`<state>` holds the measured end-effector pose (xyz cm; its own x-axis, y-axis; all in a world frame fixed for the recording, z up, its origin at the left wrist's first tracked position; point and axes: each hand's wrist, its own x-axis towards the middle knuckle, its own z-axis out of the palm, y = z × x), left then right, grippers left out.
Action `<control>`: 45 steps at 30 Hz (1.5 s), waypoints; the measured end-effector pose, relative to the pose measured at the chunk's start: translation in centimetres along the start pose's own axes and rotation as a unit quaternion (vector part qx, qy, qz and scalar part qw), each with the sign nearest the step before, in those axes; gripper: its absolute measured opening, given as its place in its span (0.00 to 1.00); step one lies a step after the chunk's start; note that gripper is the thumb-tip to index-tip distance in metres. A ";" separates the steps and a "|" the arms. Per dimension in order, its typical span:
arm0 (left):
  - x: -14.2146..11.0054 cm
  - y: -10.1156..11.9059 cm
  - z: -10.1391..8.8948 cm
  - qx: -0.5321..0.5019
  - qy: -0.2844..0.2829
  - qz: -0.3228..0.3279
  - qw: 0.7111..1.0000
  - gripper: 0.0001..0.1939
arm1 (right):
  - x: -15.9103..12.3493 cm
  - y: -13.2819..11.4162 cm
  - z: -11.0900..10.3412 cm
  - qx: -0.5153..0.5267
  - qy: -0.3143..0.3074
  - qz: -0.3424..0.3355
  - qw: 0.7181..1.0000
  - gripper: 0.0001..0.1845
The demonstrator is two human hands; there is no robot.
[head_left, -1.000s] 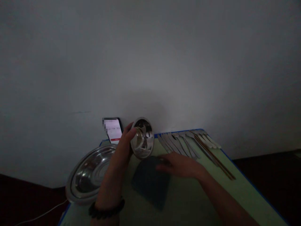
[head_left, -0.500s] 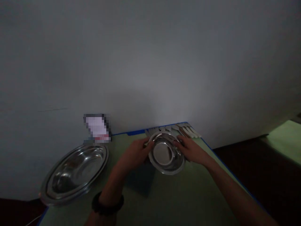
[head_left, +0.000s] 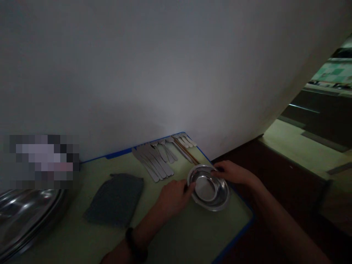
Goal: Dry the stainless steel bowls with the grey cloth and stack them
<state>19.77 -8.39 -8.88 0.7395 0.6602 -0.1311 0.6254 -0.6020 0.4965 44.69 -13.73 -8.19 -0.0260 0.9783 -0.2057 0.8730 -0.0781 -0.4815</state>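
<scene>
A small steel bowl [head_left: 209,189] sits upright near the right edge of the green table [head_left: 176,234]. My left hand [head_left: 173,196] grips its left rim, fingers curled. On the far right rim rests my right hand [head_left: 235,172], fingers closed on the edge. A dark bead bracelet [head_left: 134,244] circles my left wrist. The room is dim.
A row of several metal spoons and knives [head_left: 156,159] with chopsticks [head_left: 187,152] lies at the table's back. A grey cloth [head_left: 115,200] lies left of centre. A large steel basin [head_left: 24,216] overhangs the left edge. A blurred phone screen [head_left: 44,159] leans on the wall.
The bowl went from tilted up in my left hand to both hands, then right to the table's right edge. My right hand left the cloth. The view swung right.
</scene>
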 end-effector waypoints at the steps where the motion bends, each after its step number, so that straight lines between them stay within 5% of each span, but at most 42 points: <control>1: 0.3 0.4 0.0 0.011 -0.003 0.001 1.000 0.30 | 0.0 0.2 -0.2 -0.020 0.015 0.021 0.999 0.17; 5: 1.0 0.9 -0.2 0.044 0.026 -0.006 0.999 0.26 | 0.2 -0.3 -0.2 -0.082 0.130 0.073 0.985 0.14; 9: 0.0 -0.4 -1.6 0.059 0.072 -0.019 0.995 0.21 | 0.8 -3.6 1.0 -0.098 0.256 0.020 0.962 0.16; 14: -4.9 -5.3 -5.9 0.142 0.249 -0.030 0.958 0.10 | 2.8 -11.1 4.2 -0.059 0.241 -0.107 0.963 0.13; 17: -9.3 -9.6 -9.3 0.247 0.330 -0.145 0.900 0.18 | 4.7 -16.2 7.5 -0.041 0.204 -0.176 0.962 0.14; 20: -13.7 -13.2 -11.8 0.306 0.274 -0.287 0.865 0.25 | 6.4 -20.4 11.7 -0.018 0.167 -0.239 0.956 0.18; 22: -16.0 -14.9 -12.6 0.262 0.179 -0.348 0.882 0.26 | 7.1 -22.1 14.3 -0.011 0.139 -0.279 0.950 0.22; 25: -17.8 -15.7 -12.7 0.197 0.103 -0.355 0.908 0.25 | 7.1 -22.8 16.8 -0.023 0.096 -0.305 0.947 0.26; 30: -18.9 -14.6 -13.0 0.240 0.145 -0.388 0.878 0.22 | 5.8 -21.7 16.6 -0.050 -0.010 -0.301 0.952 0.49; 35: -19.9 -14.5 -13.6 0.175 0.168 -0.353 0.904 0.26 | 6.1 -22.1 16.2 -0.050 0.006 -0.304 0.951 0.23; 39: -20.5 -14.6 -14.1 0.187 0.174 -0.347 0.902 0.21 | 6.7 -22.0 15.9 0.020 0.041 -0.261 0.964 0.19; 42: -21.0 -14.3 -14.7 0.172 0.230 -0.397 0.872 0.22 | 7.0 -21.1 15.2 0.123 0.081 -0.200 0.969 0.20; 45: -21.6 -14.0 -14.9 0.151 0.303 -0.403 0.851 0.26 | 7.5 -20.1 14.7 0.266 0.150 -0.134 0.943 0.20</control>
<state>-8.67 -7.59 -0.24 -0.1661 0.9684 0.1862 0.9713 0.1280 0.2004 19.75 -7.62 -12.62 -0.0028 0.9806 0.1962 0.4847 0.1729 -0.8574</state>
